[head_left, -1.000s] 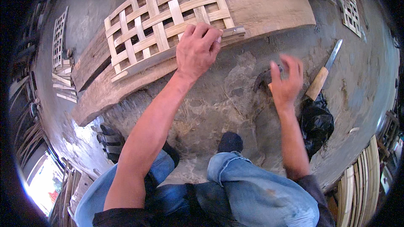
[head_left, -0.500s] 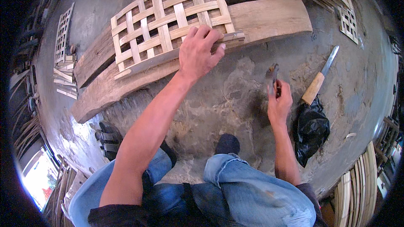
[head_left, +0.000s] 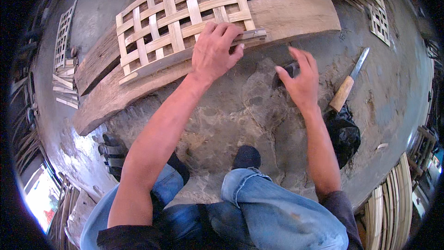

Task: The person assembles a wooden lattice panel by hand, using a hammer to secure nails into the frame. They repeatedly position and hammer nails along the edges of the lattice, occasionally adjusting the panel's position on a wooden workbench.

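Note:
A woven lattice panel of pale bamboo-like strips (head_left: 173,28) lies over the wooden planks. Along its near edge runs a long greyish edging strip (head_left: 254,34). My left hand (head_left: 213,51) is closed over that edge, its fingers on the far side and its thumb on the near side. To the right, my right hand (head_left: 301,78) is low over the floor, thumb and fingers apart. Between them shows a small dark tool (head_left: 291,69), partly hidden by the hand; its kind is unclear.
Thick wooden planks (head_left: 296,16) lie under the panel. At right, a wooden-handled knife (head_left: 343,92) rests by a black plastic bag (head_left: 344,134). Further lattice panels (head_left: 380,30) are at the far right, with slats (head_left: 391,203) stacked at the lower right.
My right hand has moved up slightly and its fingers have spread from the dark tool, now low by the floor. My left hand keeps its hold on the panel's edge.

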The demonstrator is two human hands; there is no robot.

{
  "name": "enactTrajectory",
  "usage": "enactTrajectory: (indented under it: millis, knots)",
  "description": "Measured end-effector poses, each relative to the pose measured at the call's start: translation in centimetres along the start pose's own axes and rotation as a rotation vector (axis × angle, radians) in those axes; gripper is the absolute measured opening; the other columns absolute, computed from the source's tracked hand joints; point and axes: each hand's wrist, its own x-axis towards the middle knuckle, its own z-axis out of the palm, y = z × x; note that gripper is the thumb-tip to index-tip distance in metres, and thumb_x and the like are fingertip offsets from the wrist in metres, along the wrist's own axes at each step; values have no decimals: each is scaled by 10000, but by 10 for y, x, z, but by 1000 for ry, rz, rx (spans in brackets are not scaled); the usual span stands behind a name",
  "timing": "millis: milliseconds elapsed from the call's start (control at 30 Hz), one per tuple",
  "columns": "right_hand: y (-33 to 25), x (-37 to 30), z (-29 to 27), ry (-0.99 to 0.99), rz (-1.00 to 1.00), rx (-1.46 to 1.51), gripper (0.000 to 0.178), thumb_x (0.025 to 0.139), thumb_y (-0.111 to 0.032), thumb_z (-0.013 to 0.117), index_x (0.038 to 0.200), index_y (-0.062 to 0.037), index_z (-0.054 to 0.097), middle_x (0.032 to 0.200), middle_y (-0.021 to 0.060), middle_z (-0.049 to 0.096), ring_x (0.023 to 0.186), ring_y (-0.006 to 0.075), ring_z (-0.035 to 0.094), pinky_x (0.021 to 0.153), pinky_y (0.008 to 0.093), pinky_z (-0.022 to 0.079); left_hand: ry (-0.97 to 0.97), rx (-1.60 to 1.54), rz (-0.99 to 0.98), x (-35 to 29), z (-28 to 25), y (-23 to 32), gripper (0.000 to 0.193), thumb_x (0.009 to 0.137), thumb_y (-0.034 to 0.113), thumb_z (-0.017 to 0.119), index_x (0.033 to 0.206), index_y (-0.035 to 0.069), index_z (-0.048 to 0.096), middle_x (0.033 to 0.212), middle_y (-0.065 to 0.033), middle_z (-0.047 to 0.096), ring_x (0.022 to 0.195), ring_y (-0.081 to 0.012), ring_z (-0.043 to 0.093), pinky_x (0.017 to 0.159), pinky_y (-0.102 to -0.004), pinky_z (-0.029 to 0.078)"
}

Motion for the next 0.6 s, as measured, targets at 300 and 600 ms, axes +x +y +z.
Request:
enactTrajectory:
  millis: [300,600]
  knots:
    - [10,67,27,-147,-195,116,327,756,-221,799,1058,-123,719,1045,61,652,989,289,625,843,391,517,-9,-34,48,2,0,-3,383,746,141,755,1116,95,666,1072,-92,655,1015,-317,580,902,-416,502]
    - [13,66,37,-59,-229,26,284,751,-267,800,1003,-155,731,1011,32,666,949,262,647,789,375,538,-11,-7,34,5,0,-3,373,746,159,754,1105,97,674,1065,-94,654,1019,-307,581,895,-412,507]
